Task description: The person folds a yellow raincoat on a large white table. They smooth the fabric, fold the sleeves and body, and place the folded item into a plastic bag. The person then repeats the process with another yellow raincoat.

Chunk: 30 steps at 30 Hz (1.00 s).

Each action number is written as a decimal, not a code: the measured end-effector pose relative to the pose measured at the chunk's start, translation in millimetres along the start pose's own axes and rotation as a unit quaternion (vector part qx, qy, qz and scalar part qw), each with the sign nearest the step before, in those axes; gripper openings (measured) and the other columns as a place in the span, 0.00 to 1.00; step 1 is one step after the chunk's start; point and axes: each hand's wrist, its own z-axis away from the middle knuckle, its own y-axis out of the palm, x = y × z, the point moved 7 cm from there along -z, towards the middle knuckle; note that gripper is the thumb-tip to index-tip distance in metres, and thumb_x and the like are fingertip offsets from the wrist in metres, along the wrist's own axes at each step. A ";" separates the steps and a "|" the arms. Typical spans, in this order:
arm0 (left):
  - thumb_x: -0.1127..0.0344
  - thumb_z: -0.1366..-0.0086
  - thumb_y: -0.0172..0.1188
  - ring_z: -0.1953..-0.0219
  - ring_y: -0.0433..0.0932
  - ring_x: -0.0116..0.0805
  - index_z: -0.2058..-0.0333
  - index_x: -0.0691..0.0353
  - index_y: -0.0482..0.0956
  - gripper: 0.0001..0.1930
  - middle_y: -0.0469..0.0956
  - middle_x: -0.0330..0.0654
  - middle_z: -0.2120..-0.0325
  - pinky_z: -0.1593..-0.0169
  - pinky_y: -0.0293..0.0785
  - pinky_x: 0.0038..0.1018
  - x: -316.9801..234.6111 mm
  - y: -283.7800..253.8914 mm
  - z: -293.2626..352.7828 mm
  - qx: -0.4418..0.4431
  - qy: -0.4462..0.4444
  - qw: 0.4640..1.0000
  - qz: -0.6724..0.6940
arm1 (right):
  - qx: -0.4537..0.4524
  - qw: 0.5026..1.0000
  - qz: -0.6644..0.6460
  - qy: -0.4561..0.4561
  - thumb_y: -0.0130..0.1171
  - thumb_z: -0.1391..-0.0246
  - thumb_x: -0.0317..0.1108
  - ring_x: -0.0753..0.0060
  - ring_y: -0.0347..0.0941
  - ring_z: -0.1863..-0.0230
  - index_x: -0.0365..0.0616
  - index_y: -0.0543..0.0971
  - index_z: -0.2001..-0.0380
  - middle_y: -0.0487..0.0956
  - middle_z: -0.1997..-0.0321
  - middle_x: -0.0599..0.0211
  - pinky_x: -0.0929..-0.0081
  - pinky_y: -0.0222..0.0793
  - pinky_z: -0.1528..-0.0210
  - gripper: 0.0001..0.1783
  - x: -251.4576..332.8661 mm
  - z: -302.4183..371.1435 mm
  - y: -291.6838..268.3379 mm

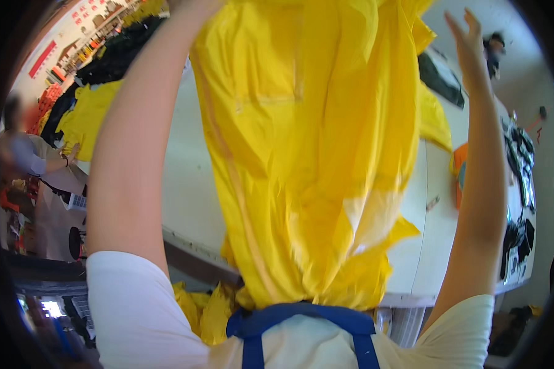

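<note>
A large yellow garment point(314, 141) of thin, shiny, raincoat-like material hangs upright in front of me. Taped seams and a square pocket outline show on it, and a pale patch lies near its lower right. Its top runs out of the picture, while its lower end bunches against my blue-strapped apron point(301, 313). My left arm is raised along the garment's left side; the hand is cut off by the upper edge. To the right of the garment, apart from it, my right hand point(468, 40) is lifted with fingers spread and nothing in them.
Behind the garment stretches a white table point(188, 166). Yellow garments point(95, 111) and dark ones point(117, 55) lie at the far left, where a person point(28, 154) reaches in. More dark items point(520, 160) line the right edge. Yellow material point(209, 313) hangs below the table's near edge.
</note>
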 end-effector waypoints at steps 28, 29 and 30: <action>0.70 0.40 0.56 0.43 0.59 0.55 0.46 0.66 0.58 0.25 0.60 0.55 0.47 0.39 0.51 0.45 27.3 141.7 389.5 0.067 0.086 0.900 0.422 | 0.135 0.972 -0.007 0.192 0.61 0.52 0.28 0.41 0.53 0.37 0.39 0.62 0.42 0.60 0.40 0.46 0.54 0.51 0.36 0.33 61.8 423.2 56.1; 0.71 0.40 0.56 0.46 0.60 0.52 0.47 0.67 0.59 0.24 0.62 0.54 0.50 0.41 0.54 0.44 46.4 143.7 450.2 0.136 0.024 0.869 0.475 | 0.213 0.956 -0.089 0.182 0.62 0.53 0.30 0.41 0.50 0.35 0.40 0.62 0.42 0.59 0.39 0.47 0.53 0.49 0.34 0.34 80.3 452.3 63.5; 0.70 0.39 0.55 0.44 0.60 0.54 0.48 0.68 0.59 0.23 0.62 0.56 0.49 0.41 0.56 0.44 61.7 150.1 516.8 0.250 -0.112 0.798 0.536 | 0.293 0.925 -0.123 0.207 0.61 0.52 0.35 0.40 0.48 0.34 0.40 0.62 0.41 0.58 0.37 0.47 0.47 0.44 0.34 0.35 102.0 464.8 78.8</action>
